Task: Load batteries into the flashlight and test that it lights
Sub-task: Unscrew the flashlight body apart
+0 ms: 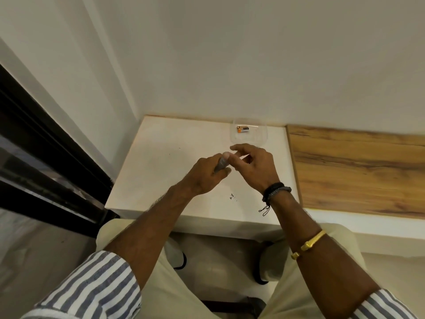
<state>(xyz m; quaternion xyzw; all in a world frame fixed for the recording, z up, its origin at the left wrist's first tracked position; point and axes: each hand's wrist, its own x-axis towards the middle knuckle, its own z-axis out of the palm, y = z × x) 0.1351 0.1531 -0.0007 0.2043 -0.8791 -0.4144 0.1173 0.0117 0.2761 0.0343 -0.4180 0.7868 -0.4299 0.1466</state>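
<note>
My left hand (203, 174) is wrapped around a small grey flashlight (221, 164), held above the white tabletop (161, 171). Most of the flashlight is hidden inside the fist. My right hand (255, 166) meets the flashlight's upper end, thumb and forefinger pinched at its tip; what they pinch is too small to make out. Behind the hands, a clear plastic container (249, 134) near the wall holds two orange-and-black batteries (242, 129).
A wood-grain counter (356, 166) adjoins the white table on the right. White walls stand behind and to the left, and a dark window frame (46, 143) is at far left. Small dark marks (232, 197) lie on the table near its front edge.
</note>
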